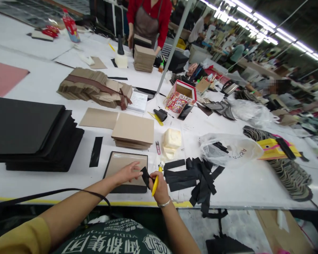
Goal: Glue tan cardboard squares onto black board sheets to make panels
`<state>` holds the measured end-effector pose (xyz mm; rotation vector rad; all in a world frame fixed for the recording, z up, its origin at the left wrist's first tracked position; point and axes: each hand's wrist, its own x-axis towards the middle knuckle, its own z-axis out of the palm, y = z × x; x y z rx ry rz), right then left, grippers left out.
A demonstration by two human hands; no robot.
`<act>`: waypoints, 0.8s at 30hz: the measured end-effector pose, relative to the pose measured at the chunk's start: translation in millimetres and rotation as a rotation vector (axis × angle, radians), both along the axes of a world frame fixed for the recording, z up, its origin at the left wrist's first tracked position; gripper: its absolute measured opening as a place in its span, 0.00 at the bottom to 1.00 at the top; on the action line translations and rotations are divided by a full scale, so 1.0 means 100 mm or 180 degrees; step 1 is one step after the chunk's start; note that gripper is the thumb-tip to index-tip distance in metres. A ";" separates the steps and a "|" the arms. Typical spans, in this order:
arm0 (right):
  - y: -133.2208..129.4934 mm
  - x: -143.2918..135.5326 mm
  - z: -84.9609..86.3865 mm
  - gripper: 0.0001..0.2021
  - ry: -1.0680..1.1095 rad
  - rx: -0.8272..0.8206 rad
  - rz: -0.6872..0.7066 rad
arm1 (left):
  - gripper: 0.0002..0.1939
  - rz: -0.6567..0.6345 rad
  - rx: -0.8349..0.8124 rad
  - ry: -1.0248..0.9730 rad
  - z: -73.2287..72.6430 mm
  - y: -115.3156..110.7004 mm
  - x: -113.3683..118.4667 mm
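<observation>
My right hand (159,187) is closed around a yellow-handled brush (155,185) with a whitish tip, and also pinches a short black strip (145,176). Beside the strip's left end, my left hand (128,173) has its fingers stretched out over a tan board (113,167) with a black border. Whether those fingertips touch the strip, I cannot tell. A heap of black strips (181,176) lies to the right of my right hand. Just behind the board are a stack of tan boards (134,128), pink thread snips (158,148) and a glue-crusted cream container (171,141).
Large black sheets (23,127) are piled at the left, with a single black strip (96,151) beside them. A plastic bag (230,148) lies to the right. A metal pole (173,46) rises beyond the red box (178,97). Across the table, a person in red sleeves (164,28) handles boards.
</observation>
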<state>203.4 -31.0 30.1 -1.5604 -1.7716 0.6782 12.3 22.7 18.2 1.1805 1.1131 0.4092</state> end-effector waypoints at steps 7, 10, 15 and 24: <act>0.07 -0.15 0.06 0.12 0.0103 -0.0717 0.0443 | 0.18 0.1182 -0.0923 -0.0870 -0.07 -0.02 -0.33; 0.12 -0.08 -0.05 0.11 -0.0137 -0.0779 0.0232 | 0.19 0.1690 -0.0972 -0.0834 -0.13 -0.01 -0.55; 0.38 -0.10 -0.25 0.11 -0.0358 -0.0455 -0.0524 | 0.18 0.1890 -0.0180 0.0247 -0.30 0.07 -0.70; 0.80 -0.32 -0.60 0.13 -0.0655 -0.0451 -0.0729 | 0.14 0.2044 0.0479 0.1203 -0.51 0.38 -0.89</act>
